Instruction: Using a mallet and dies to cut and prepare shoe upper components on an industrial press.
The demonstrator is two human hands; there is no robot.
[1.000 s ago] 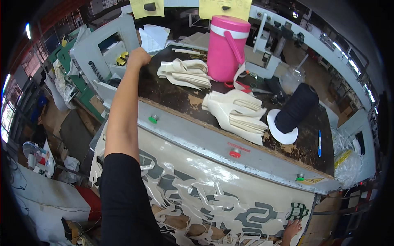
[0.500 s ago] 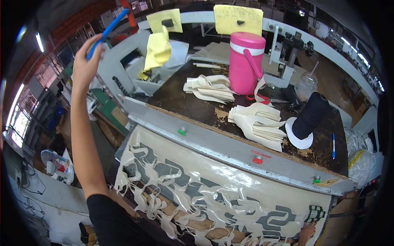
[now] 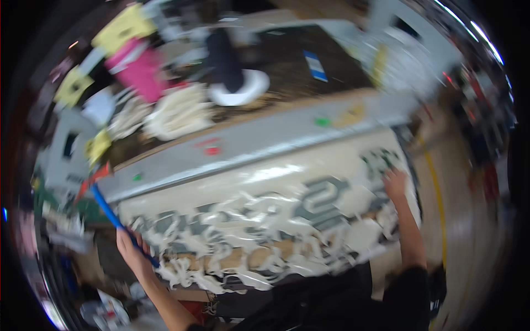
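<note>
Right side: brown floor (image 3: 458, 220), a yellow line (image 3: 439, 201) running along it. Dark equipment (image 3: 483, 121) beyond, too blurred to identify. Upper right rim: white strip lights (image 3: 487, 41). Left: green machine frame (image 3: 91, 211). Lower left rim: bright patch (image 3: 53, 315), source unclear.

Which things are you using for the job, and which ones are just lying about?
Seems part of the job:
- blue-handled tool, held in the left hand
- green openwork piece, by the right hand's fingers
- cream sheet under that piece

Probably just lying about:
- pink jug
- dark cone
- clear plastic bundle
</note>
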